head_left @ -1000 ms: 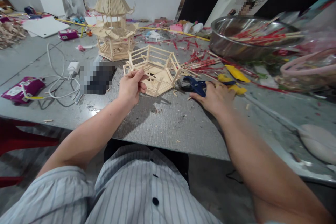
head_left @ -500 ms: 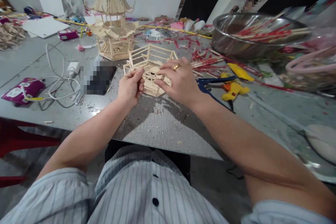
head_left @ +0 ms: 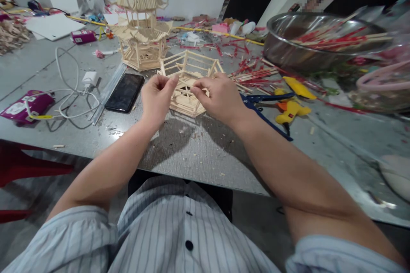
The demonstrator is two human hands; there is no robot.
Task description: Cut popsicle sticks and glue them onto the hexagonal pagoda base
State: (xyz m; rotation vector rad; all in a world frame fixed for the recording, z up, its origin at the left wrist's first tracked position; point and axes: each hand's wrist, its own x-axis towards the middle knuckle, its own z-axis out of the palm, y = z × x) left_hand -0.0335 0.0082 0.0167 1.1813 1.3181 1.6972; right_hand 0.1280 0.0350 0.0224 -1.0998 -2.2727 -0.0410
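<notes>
A six-sided open frame of pale wooden sticks [head_left: 188,103] sits on the table in front of me. My left hand [head_left: 156,96] is closed in a pinch at its left side, thumb against the fingers. On the opposite side, my right hand [head_left: 221,97] is also pinched, with the fingertips over the frame. What either pinch holds, if anything, is too small or hidden to make out. Both hands cover parts of the frame's sides. Behind it to the left stands a stick pagoda [head_left: 142,34] with a pointed roof.
A black phone [head_left: 124,93] and a white charger [head_left: 90,79] with its cable lie left. Right of the frame are blue-handled cutters [head_left: 265,98], a yellow glue gun [head_left: 291,111] and red-wrapped sticks [head_left: 251,76]. A metal basin [head_left: 278,49] stands behind them.
My right hand's fingers, spread over the frame before, have drawn together into a pinch. My left hand has turned and risen slightly at the left side. The whole view has shifted a little.
</notes>
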